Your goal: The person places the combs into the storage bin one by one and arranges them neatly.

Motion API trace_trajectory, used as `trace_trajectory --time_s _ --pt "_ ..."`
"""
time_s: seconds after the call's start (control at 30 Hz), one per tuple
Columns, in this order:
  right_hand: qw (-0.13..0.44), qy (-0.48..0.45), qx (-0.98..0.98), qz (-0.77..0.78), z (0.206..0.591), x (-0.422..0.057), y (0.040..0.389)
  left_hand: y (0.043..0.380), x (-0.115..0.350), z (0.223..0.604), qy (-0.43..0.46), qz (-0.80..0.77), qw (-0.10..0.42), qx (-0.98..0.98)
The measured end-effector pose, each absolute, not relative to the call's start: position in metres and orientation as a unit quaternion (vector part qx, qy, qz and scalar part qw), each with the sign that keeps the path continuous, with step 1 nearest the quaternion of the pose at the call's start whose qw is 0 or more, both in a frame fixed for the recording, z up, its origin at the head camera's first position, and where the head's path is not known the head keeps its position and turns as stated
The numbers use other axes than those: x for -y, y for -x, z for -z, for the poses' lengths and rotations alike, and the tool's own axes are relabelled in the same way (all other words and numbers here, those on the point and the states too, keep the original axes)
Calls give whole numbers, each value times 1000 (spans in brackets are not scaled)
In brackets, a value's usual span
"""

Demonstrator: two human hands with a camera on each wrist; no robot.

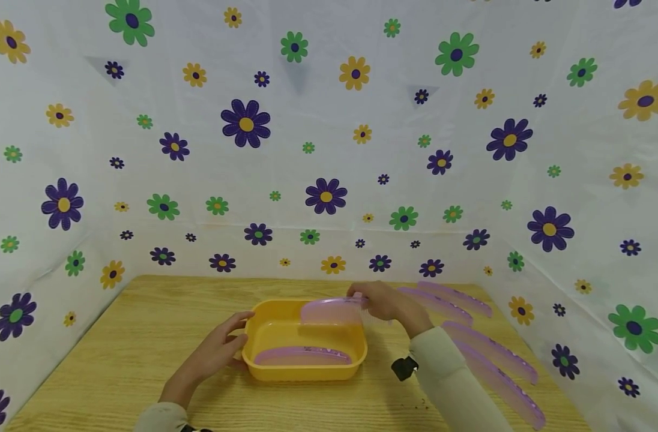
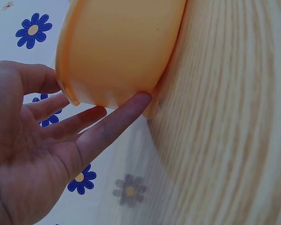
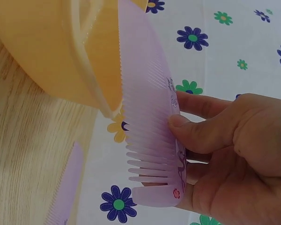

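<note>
A translucent purple comb (image 1: 329, 309) hangs teeth down over the far right part of a yellow plastic basin (image 1: 307, 374). My right hand (image 1: 384, 301) pinches it by the spine near one end, thumb on the near face in the right wrist view. Inside the basin, a second purple comb (image 1: 302, 355) lies along the near wall. At the basin's left end is my left hand (image 1: 217, 348). Its extended fingers touch the outer wall and rim (image 2: 68, 89), as the left wrist view shows.
Several more purple combs (image 1: 493, 351) lie slanted on the wooden table (image 1: 183, 300) at the right, near and beyond my right forearm. White cloth with flower prints (image 1: 318, 162) stands as walls behind the table and on both sides.
</note>
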State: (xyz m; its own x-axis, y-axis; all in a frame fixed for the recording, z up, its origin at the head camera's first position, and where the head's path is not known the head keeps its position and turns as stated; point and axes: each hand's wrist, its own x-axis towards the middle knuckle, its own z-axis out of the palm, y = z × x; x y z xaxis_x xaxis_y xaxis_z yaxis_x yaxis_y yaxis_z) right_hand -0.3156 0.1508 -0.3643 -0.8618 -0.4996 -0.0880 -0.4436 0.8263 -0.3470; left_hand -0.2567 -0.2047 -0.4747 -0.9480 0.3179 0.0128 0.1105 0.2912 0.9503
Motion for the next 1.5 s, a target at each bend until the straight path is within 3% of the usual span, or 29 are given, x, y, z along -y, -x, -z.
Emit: trace_trajectory --time_s 0.67,1.5 --pt "153 237 -951 125 369 -119 332 256 206 476 -133 -583 92 -796" --pt "165 275 -943 95 373 -86 333 256 205 473 -129 -587 96 -793"
